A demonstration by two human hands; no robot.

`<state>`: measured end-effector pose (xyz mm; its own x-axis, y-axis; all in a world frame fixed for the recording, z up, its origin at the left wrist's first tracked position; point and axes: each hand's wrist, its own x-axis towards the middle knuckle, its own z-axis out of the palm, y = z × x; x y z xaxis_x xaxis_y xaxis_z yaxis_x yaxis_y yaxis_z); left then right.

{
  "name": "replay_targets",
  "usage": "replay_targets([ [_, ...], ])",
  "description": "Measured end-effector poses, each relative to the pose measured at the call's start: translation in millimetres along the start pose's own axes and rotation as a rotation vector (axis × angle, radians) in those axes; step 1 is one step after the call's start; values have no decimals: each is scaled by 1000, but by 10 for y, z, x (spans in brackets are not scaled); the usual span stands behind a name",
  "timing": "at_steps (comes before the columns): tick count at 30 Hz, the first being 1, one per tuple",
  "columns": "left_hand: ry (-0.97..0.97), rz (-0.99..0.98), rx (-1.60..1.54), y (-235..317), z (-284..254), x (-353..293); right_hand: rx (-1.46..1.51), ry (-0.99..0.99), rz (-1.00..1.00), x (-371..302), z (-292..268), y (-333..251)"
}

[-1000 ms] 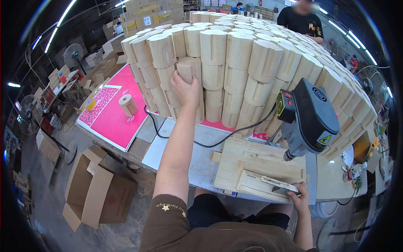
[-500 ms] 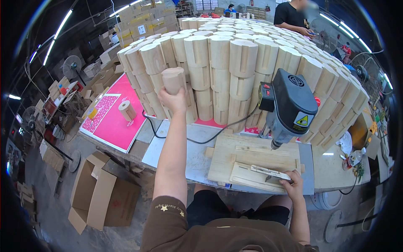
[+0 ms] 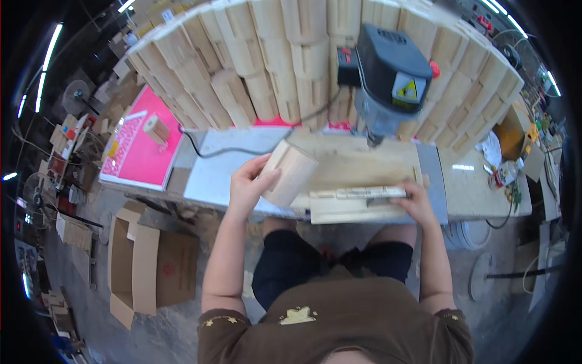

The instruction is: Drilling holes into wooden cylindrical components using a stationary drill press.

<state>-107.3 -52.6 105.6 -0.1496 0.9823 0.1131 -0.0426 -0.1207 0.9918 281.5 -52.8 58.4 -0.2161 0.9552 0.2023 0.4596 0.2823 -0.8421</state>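
Observation:
My left hand (image 3: 248, 182) is closed round a pale wooden block (image 3: 296, 173) with a groove down its side, held tilted above the table's front edge. In my right hand (image 3: 418, 203) is one end of a narrow, pale strip (image 3: 364, 193) with dark marks; its exact kind I cannot make out. The strip lies over a thin wooden piece (image 3: 345, 215) at the front of a wooden jig board (image 3: 339, 148). Behind the board stands a dark bench drill (image 3: 394, 76), its chuck (image 3: 375, 141) pointing down over it.
A high wall of stacked grooved wooden blocks (image 3: 260, 51) fills the back of the table. One block (image 3: 156, 130) stands on a pink sheet (image 3: 145, 155) at the left. A black cable (image 3: 236, 150) crosses the tabletop. An open cardboard box (image 3: 176, 267) sits on the floor at left.
My left hand has brought the block from the stack down and toward me, tilting it. My right hand still holds the strip, now turned more level. The head view has dipped downward.

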Motion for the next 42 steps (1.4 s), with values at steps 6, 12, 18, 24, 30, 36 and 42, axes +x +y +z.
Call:
replay_targets([
  [6, -474, -275, 225, -123, 203, 42, 144, -107, 57, 156, -82, 103],
  [12, -616, -392, 326, -236, 367, 122, 167, -153, 68, 147, -126, 60],
  [18, -722, -283, 255, -307, 491, 181, 142, -176, 53, 153, -147, 46],
  [24, -520, -273, 92, -358, 891, 58, 129, -146, 39, 100, -128, 67],
  [30, -185, 133, -126, -717, 1226, -378, 17, 2, -48, 7, -57, 53],
  [36, -90, 338, 323, -939, 1286, -478, -282, 165, -155, 93, -54, 66],
  [42, -98, 324, 621, -998, 1305, -102, -365, 260, -167, 470, -109, 275],
])
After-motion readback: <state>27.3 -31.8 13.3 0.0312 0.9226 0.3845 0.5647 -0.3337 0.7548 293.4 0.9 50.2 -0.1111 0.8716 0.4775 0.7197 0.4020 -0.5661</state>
